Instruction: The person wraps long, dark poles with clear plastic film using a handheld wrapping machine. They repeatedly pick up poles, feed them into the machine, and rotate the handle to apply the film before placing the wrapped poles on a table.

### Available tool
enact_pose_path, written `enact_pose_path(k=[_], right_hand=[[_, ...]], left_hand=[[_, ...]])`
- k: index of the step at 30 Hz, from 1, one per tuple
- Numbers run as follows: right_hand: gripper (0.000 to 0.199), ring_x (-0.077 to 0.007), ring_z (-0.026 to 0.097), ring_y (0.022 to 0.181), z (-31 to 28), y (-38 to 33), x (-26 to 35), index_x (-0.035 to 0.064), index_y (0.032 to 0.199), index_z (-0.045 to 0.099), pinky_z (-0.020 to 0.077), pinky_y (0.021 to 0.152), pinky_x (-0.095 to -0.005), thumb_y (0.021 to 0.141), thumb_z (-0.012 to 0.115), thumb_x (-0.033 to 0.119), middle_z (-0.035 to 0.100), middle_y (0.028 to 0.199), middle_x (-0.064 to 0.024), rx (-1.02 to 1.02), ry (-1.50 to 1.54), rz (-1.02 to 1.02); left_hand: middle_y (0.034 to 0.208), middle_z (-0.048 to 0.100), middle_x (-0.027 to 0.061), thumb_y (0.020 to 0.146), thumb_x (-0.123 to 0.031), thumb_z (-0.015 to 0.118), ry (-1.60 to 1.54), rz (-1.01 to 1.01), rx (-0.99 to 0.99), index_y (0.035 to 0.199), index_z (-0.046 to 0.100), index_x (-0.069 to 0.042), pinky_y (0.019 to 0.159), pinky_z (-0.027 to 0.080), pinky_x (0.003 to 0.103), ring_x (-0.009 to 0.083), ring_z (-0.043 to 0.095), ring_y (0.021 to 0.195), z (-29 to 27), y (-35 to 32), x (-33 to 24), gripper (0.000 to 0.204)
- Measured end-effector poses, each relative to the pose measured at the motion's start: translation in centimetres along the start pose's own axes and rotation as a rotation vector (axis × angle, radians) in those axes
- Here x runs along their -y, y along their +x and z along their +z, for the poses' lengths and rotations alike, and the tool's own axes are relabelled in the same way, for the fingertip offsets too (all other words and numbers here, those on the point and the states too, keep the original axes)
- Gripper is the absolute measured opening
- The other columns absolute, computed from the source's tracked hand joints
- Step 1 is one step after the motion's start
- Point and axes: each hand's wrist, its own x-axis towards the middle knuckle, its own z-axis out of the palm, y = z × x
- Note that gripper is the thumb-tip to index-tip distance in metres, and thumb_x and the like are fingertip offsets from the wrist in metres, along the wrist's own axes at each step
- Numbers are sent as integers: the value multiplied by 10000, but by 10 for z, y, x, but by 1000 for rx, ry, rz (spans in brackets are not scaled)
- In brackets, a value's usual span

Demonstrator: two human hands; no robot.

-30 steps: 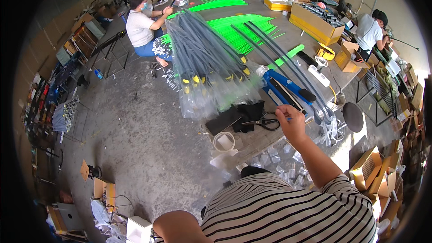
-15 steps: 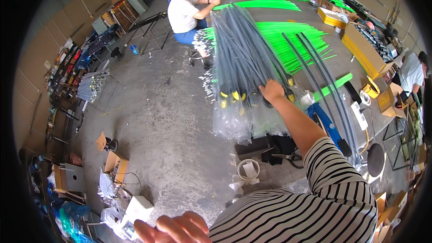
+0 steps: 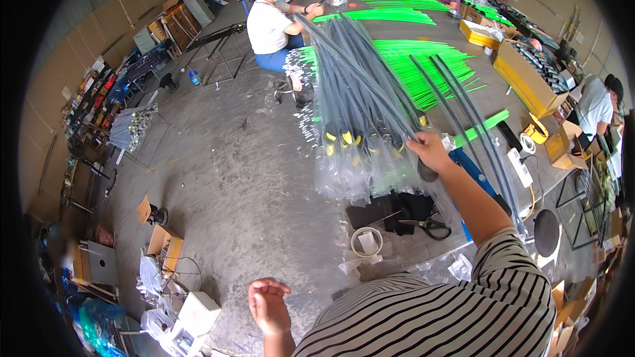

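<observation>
My right hand [image 3: 431, 153] is closed around the near end of a long grey rod in a clear plastic sleeve [image 3: 370, 86]. That rod slants across the top of a pile of similar sleeved rods [image 3: 340, 96], its far end toward the upper left. Yellow pieces [image 3: 347, 137] show near the pile's close ends, where loose clear plastic spreads out. Empty, my left hand [image 3: 270, 305] is raised low in the view, fingers loosely bent and apart from everything. Beneath the pile's right side lie bright green rods [image 3: 423, 66].
Scissors [image 3: 433, 226] and a white tape roll [image 3: 366, 242] lie near me on the table. Two or three bare dark rods [image 3: 456, 102] lie right of the pile, near a blue tool [image 3: 473, 170]. A seated co-worker [image 3: 270, 33] is at the table's far left; others sit farther off.
My right hand has moved right and toward me, drawing one sleeved rod aslant over the pile. My left hand has risen farther into view.
</observation>
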Motion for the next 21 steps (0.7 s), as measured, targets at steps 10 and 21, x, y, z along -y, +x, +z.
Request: enact_pose_path(k=[10, 21], right_hand=[[232, -94, 532, 685, -27, -301, 51, 5, 803, 626, 411, 639, -235, 748, 655, 229, 601, 727, -22, 360, 695, 296], [228, -161, 541, 611, -36, -401, 58, -30, 691, 616, 413, 594, -311, 686, 687, 186, 588, 666, -92, 455, 817, 431]], left_hand=[[944, 576, 155, 830, -205, 571, 136, -275, 163, 1069, 510, 79, 747, 478, 337, 219, 580, 811, 29, 81, 30, 376], [874, 597, 121, 833, -232, 563, -342, -181, 273, 954, 551, 39, 724, 501, 328, 203, 584, 793, 83, 132, -28, 298]])
